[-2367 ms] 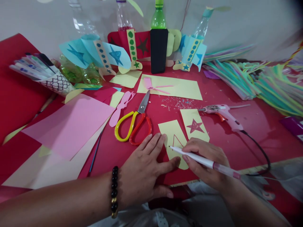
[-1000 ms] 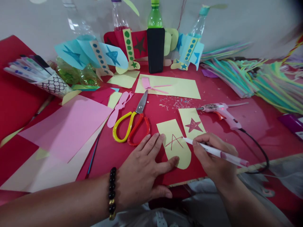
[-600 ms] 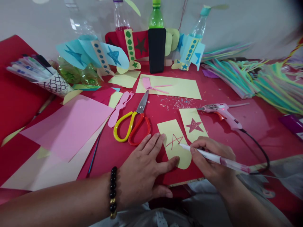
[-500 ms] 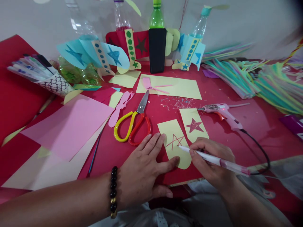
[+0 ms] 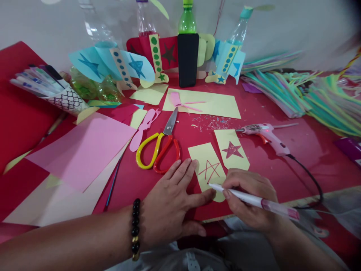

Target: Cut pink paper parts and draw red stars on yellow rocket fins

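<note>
My left hand (image 5: pixel 172 203) lies flat with fingers spread, pressing the left edge of a yellow paper tab (image 5: pixel 205 160) on the red table. My right hand (image 5: pixel 248 199) grips a white and pink marker (image 5: pixel 254 201), its tip touching the tab at the lower left of a red star outline (image 5: pixel 209 170). A second yellow tab with a filled red star (image 5: pixel 231 149) lies just beyond, to the right.
Yellow and red scissors (image 5: pixel 159 148) lie left of the tabs. A pink glue gun (image 5: pixel 266 135) with a black cord rests to the right. Pink paper sheets (image 5: pixel 81 150) cover the left; a yellow sheet (image 5: pixel 214 105), decorated bottles, a black phone (image 5: pixel 188 60) and straw bundles (image 5: pixel 310 99) sit behind.
The red star outline on the near tab has gained lines. The marker tip swept from the star's right side down to its lower left. My left hand stayed put.
</note>
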`<state>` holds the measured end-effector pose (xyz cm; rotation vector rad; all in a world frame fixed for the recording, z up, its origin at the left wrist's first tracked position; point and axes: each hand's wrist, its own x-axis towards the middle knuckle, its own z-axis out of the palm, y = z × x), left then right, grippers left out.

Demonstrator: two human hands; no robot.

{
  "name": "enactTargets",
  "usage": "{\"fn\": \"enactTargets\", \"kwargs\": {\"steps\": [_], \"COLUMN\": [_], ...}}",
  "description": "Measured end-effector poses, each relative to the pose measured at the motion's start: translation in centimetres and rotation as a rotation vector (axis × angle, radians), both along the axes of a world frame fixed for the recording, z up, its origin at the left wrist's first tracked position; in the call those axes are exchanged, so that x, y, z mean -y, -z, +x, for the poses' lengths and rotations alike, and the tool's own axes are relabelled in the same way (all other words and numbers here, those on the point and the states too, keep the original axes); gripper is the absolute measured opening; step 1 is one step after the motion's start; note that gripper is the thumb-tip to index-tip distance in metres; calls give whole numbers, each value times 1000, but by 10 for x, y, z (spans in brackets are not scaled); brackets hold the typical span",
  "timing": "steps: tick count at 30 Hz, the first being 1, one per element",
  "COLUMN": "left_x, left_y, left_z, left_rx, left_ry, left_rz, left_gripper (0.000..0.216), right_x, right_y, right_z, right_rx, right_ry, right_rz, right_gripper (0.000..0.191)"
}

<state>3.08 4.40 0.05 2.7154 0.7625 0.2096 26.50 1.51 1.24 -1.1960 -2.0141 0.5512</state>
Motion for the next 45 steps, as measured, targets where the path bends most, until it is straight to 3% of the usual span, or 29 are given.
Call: {"fn": "enactTargets", "kwargs": {"steps": [7, 23, 30, 37, 45], "left_x": [0, 0, 0, -1, 0], "left_y": [0, -2, -2, -2, -3], "left_z": [-1, -1, -1, 0, 1], "left_rx": [17, 2, -5, 15, -6], "left_ry": [0, 1, -2, 1, 0], "left_rz": [3, -30, -24, -11, -14], "left_gripper": [75, 74, 74, 74, 77], "right_x": [0, 0, -1, -4, -7], "right_y": [1, 3, 0, 4, 3], "right_z": [0, 2, 1, 0, -3], "right_rx": [5, -46, -44, -68, -71], "right_ry": [58, -79, 48, -74, -86], "right_rz": [40, -24, 86, -7, 9], "right_gripper": [11, 15, 15, 22, 25]}}
